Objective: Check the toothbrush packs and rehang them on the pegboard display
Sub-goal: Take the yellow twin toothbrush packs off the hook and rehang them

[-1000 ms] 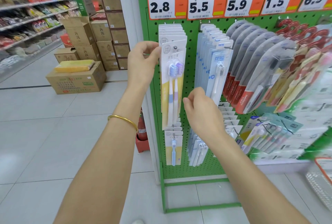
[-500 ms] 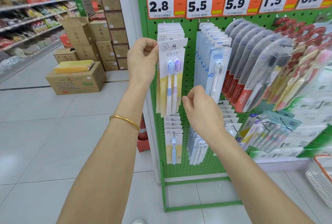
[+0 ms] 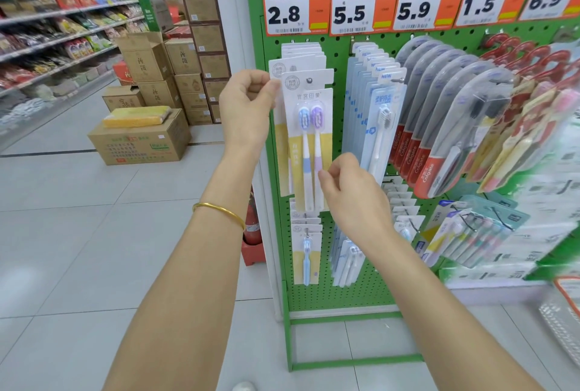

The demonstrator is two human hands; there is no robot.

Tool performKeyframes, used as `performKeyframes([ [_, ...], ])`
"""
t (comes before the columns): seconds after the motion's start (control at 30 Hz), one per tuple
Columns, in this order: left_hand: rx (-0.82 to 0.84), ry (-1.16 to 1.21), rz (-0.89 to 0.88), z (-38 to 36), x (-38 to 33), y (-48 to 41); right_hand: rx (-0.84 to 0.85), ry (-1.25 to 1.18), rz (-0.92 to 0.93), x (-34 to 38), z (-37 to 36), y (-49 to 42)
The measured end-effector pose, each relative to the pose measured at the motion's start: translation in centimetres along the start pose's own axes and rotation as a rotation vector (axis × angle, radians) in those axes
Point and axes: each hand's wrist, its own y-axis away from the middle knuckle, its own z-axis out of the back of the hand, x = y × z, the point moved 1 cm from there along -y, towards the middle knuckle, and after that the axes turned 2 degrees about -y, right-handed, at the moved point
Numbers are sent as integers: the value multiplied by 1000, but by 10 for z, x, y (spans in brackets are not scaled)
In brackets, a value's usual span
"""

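Rear packs (image 3: 302,51) mostly hidden, yellow-white toothbrush pack (image 3: 309,139) pinched at ten o'clock by left hand (image 3: 247,108), at five o'clock by right hand (image 3: 353,199)

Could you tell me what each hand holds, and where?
The twin toothbrush pack: left hand pinches its top left corner, right hand its lower right edge.

twin pack (image 3: 309,139) – front of peg row | pegboard (image 3: 339,293) behind | cartons (image 3: 141,139) far left
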Motion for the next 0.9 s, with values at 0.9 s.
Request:
performKeyframes([
  [0.9, -34, 102, 656, -13, 91, 201, 279, -334, -174, -111, -43, 109],
])
